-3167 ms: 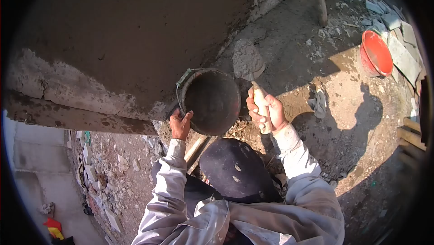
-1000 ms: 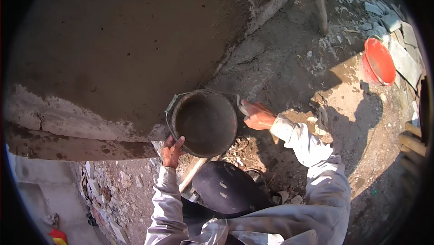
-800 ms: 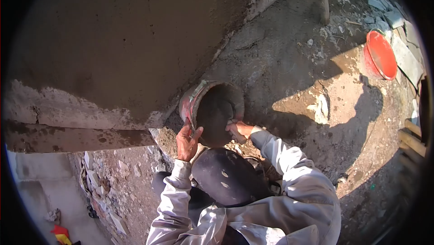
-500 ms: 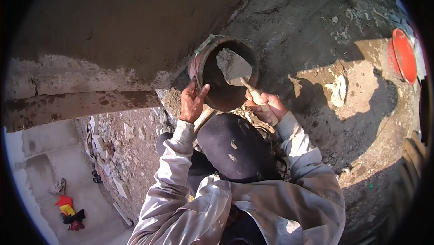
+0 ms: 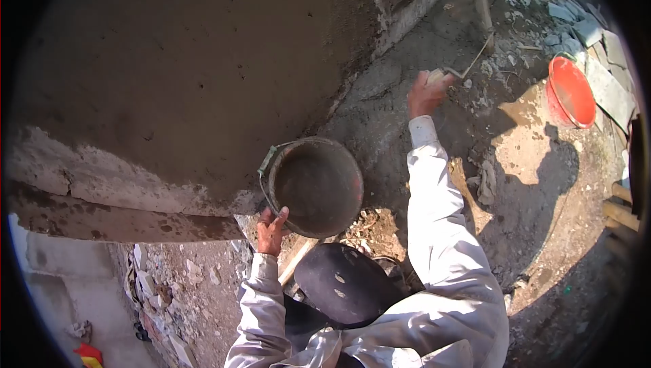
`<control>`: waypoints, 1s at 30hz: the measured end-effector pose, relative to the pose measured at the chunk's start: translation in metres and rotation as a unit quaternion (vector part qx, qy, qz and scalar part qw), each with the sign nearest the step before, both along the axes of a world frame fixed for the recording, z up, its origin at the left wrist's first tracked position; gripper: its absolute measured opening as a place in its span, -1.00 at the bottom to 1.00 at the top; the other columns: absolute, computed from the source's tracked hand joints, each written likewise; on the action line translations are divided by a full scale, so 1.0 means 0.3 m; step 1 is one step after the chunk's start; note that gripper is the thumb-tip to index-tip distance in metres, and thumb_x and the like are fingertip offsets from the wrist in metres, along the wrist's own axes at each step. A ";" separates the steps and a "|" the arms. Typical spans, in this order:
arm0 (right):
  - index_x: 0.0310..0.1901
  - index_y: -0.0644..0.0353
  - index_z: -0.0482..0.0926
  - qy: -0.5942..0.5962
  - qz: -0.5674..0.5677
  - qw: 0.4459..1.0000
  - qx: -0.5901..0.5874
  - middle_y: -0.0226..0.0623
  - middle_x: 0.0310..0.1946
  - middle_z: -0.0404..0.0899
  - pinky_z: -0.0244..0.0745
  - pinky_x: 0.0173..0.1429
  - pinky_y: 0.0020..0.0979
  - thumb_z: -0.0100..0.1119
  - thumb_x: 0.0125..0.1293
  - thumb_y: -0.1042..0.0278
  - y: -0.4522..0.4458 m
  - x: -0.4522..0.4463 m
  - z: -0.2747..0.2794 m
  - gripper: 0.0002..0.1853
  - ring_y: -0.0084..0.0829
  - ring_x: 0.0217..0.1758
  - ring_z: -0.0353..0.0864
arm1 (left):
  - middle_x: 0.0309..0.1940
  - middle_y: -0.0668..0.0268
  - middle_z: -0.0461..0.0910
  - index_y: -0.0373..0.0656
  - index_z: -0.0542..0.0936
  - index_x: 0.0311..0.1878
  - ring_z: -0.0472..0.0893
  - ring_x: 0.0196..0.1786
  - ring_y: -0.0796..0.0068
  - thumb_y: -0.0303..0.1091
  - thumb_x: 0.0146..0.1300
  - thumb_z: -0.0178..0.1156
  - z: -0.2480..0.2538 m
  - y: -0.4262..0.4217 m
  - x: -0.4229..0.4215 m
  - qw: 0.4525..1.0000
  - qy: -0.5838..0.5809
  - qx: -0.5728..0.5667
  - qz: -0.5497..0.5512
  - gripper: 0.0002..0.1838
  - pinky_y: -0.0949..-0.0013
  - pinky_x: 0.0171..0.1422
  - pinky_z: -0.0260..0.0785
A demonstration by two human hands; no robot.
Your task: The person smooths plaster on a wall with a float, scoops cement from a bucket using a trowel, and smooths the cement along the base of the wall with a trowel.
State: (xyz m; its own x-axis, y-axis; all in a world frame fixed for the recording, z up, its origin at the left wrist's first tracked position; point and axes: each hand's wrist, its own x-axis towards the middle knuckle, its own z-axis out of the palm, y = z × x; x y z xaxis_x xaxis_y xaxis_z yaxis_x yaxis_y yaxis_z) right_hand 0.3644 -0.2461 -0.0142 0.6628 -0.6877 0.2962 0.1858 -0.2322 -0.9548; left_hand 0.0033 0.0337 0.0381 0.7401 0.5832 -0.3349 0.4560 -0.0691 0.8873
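Note:
My left hand (image 5: 270,234) is closed on the near left rim of a dark bucket (image 5: 347,158), thumb over the edge. The bucket is seen from above in front of my knee, with a greyish residue inside and its wire handle folded to the left. Stretched far forward, my right hand (image 5: 427,97) is closed around the handle of a trowel (image 5: 466,73). Its blade is nearly edge-on, so I cannot tell whether mortar is on it. The blade is close to the foot of a wooden post (image 5: 481,2).
A wet, plastered wall (image 5: 203,76) fills the upper left, with a pale ledge (image 5: 115,172) below. At right stands a red bucket (image 5: 573,93) beside broken slabs (image 5: 607,83). A crumpled rag (image 5: 485,181) lies on the ground. Rubble (image 5: 183,280) is scattered lower left.
My right hand has moved from the bucket up and to the right with the trowel, which showed its flat, mortar-smeared blade over the bucket before. My left hand stays on the rim. The view has shifted.

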 end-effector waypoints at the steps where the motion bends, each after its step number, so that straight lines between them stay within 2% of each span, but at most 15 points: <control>1: 0.12 0.28 0.25 0.094 0.082 0.990 -0.060 0.19 -0.25 0.61 0.49 -0.11 0.08 0.13 0.24 0.37 0.022 0.038 -0.084 -0.55 0.23 -0.14 0.63 | -0.11 0.32 0.63 -0.15 0.55 0.08 0.63 -0.11 0.46 -0.14 0.30 0.30 0.002 -0.002 0.002 1.000 0.007 0.008 -0.002 -0.61 0.41 -0.26 0.56; 3: 0.11 0.30 0.28 0.223 0.344 0.835 -0.366 0.25 -0.25 0.61 0.47 -0.08 0.13 0.15 0.20 0.37 0.028 0.025 -0.173 -0.53 0.28 -0.13 0.60 | -0.14 0.32 0.63 -0.17 0.56 0.04 0.63 -0.16 0.48 -0.12 0.29 0.30 0.002 -0.002 0.000 1.000 0.015 0.022 -0.007 -0.62 0.40 -0.24 0.56; 7: 0.05 0.35 0.33 0.160 0.592 0.744 -0.267 0.24 -0.34 0.58 0.47 -0.09 0.11 0.16 0.13 0.38 0.033 -0.467 0.019 -0.55 0.26 -0.15 0.58 | -0.22 0.36 0.64 -0.21 0.57 -0.03 0.63 -0.27 0.54 -0.16 0.29 0.31 -0.038 0.034 -0.018 1.000 -0.013 -0.006 -0.016 -0.66 0.46 -0.29 0.54; 10: 0.19 0.49 0.32 0.123 0.755 0.600 -0.232 0.13 -0.07 0.59 0.46 0.08 -0.06 0.08 0.19 0.19 -0.005 -0.674 -0.100 -0.38 0.01 -0.02 0.62 | -0.11 0.35 0.66 -0.15 0.57 0.05 0.65 -0.15 0.52 -0.17 0.32 0.28 -0.049 0.026 -0.030 0.999 0.009 -0.007 -0.047 -0.66 0.42 -0.27 0.57; 12: 0.24 0.51 0.28 0.262 0.773 0.520 -0.253 0.32 0.14 0.44 0.41 0.28 -0.10 0.05 0.22 0.14 0.053 -0.712 -0.173 -0.33 0.08 0.25 0.49 | -0.19 0.36 0.66 -0.14 0.58 0.00 0.63 -0.18 0.60 -0.25 0.32 0.29 -0.074 -0.031 -0.034 0.998 -0.025 -0.024 -0.060 -0.73 0.48 -0.34 0.54; 14: -0.01 0.45 0.51 0.296 0.655 0.631 -0.291 0.27 -0.08 0.58 0.53 0.07 -0.02 0.04 0.24 0.16 0.194 -0.777 -0.430 -0.53 0.14 -0.03 0.65 | -0.31 0.38 0.62 -0.27 0.60 -0.14 0.53 -0.28 0.60 -0.30 0.24 0.38 -0.149 -0.053 -0.044 0.996 -0.044 0.017 -0.081 -0.74 0.46 -0.16 0.42; 16: -0.24 0.31 0.57 0.051 0.717 0.400 -0.568 0.05 -0.32 0.63 0.58 -0.22 -0.02 0.06 0.26 0.19 0.269 -0.770 -0.642 -0.70 -0.01 -0.31 0.68 | -0.27 0.27 0.60 -0.31 0.59 -0.18 0.52 -0.25 0.47 -0.35 0.20 0.39 -0.098 -0.137 -0.043 0.972 -0.073 0.169 -0.143 -0.75 0.38 -0.08 0.38; 18: -0.27 0.19 0.52 0.388 0.771 0.499 -0.078 -0.16 -0.45 0.56 0.50 -0.42 -0.16 0.08 0.26 0.20 0.307 -0.853 -0.578 -0.78 -0.21 -0.49 0.58 | -0.10 0.04 0.59 -0.29 0.61 -0.06 0.59 -0.11 0.11 -0.37 0.15 0.40 -0.066 -0.166 -0.037 0.938 -0.111 0.256 -0.204 -0.68 0.27 0.03 0.40; 20: -0.27 0.03 0.43 0.519 0.700 0.396 0.291 -0.45 -0.55 0.41 0.34 -0.60 -0.44 0.12 0.26 0.19 0.306 -0.946 -0.491 -0.85 -0.52 -0.65 0.38 | -0.06 -0.04 0.59 -0.29 0.60 -0.03 0.60 -0.04 0.01 -0.36 0.17 0.36 -0.045 -0.174 -0.035 0.938 -0.119 0.258 -0.197 -0.67 0.25 0.07 0.41; 21: -0.23 0.02 0.40 0.570 0.679 0.303 0.349 -0.45 -0.56 0.40 0.30 -0.66 -0.55 0.12 0.27 0.21 0.292 -0.958 -0.453 -0.85 -0.62 -0.66 0.36 | -0.09 -0.06 0.57 -0.30 0.59 -0.04 0.59 -0.07 0.00 -0.36 0.17 0.35 -0.062 -0.154 -0.044 0.940 -0.117 0.248 -0.203 -0.67 0.24 0.05 0.40; 22: -0.23 0.04 0.41 0.541 0.677 0.306 0.395 -0.44 -0.54 0.40 0.28 -0.71 -0.60 0.11 0.28 0.24 0.289 -0.975 -0.464 -0.86 -0.64 -0.69 0.34 | -0.20 -0.01 0.55 -0.33 0.56 -0.13 0.56 -0.19 0.09 -0.36 0.17 0.35 -0.075 -0.143 -0.048 0.937 -0.126 0.264 -0.193 -0.71 0.23 -0.04 0.39; 23: -0.22 0.06 0.41 0.504 0.660 0.200 0.521 -0.43 -0.53 0.41 0.27 -0.76 -0.65 0.07 0.30 0.25 0.260 -0.973 -0.450 -0.88 -0.65 -0.70 0.35 | -0.31 0.05 0.52 -0.35 0.51 -0.24 0.49 -0.29 0.15 -0.35 0.19 0.34 -0.090 -0.121 -0.054 0.939 -0.100 0.271 -0.184 -0.73 0.22 -0.13 0.37; 26: -0.16 0.19 0.37 0.398 0.662 0.163 0.614 -0.41 -0.53 0.36 0.24 -0.78 -0.63 -0.08 0.28 0.26 0.221 -1.034 -0.444 -0.80 -0.64 -0.77 0.30 | -0.54 0.32 0.37 -0.27 0.50 -0.31 0.37 -0.43 0.57 -0.21 0.26 0.36 -0.118 -0.042 -0.071 0.960 -0.030 0.244 -0.131 -0.68 0.36 -0.33 0.29; 28: -0.11 0.18 0.33 0.300 0.691 0.192 0.630 -0.38 -0.54 0.34 0.26 -0.77 -0.60 -0.11 0.26 0.28 0.187 -1.045 -0.320 -0.77 -0.63 -0.76 0.30 | -0.38 0.44 0.56 -0.22 0.56 -0.15 0.53 -0.29 0.63 -0.20 0.30 0.32 -0.151 0.017 -0.087 0.995 -0.072 -0.037 -0.056 -0.72 0.45 -0.22 0.51; 30: -0.11 0.18 0.32 0.291 0.688 0.206 0.632 -0.37 -0.53 0.33 0.32 -0.74 -0.58 -0.09 0.24 0.31 0.159 -1.009 -0.219 -0.77 -0.61 -0.75 0.31 | -0.25 0.36 0.62 -0.20 0.55 -0.06 0.63 -0.24 0.53 -0.21 0.33 0.29 -0.131 0.061 -0.089 0.992 -0.087 -0.087 -0.031 -0.72 0.38 -0.22 0.61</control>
State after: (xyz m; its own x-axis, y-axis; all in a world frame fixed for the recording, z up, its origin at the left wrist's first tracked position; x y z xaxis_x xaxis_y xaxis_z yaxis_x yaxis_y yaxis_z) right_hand 0.0616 -0.1985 -0.0800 0.1573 0.9862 0.0514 -0.9862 0.1596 -0.0449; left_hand -0.0233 0.0519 -0.0011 0.8283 0.4789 -0.2909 0.2948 0.0689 0.9531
